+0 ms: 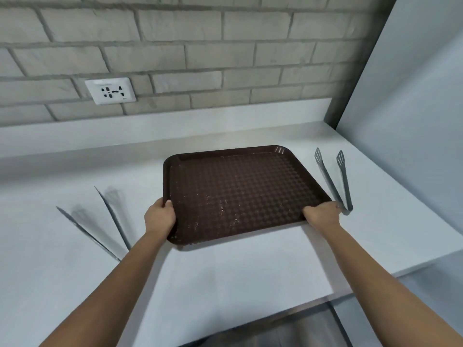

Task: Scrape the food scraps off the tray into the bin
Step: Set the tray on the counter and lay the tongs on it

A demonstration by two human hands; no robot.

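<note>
Brown plastic tray (240, 186), rectangular with rounded corners and a textured, basket-weave base, at the middle of the white tabletop (250, 266); whether it rests flat or is raised slightly at the near edge cannot be told. Pale crumbs (220, 206) scattered thinly over its near-left area. Left hand (160, 216): grip clamped on the tray's near-left rim, thumb over the top edge. Right hand (322, 214): grip clamped on the near-right corner, fingers curled round the rim. Grey tongs (333, 179), arms spread, lying on the tabletop just right of the tray, hinge end near and touching or just beside the right hand, slotted heads pointing far. A second pair of metal tongs (110, 221), blurred, to the near left, apart from the tray. White wall socket (110, 90) on the grey brick wall (250, 58) beyond.
</note>
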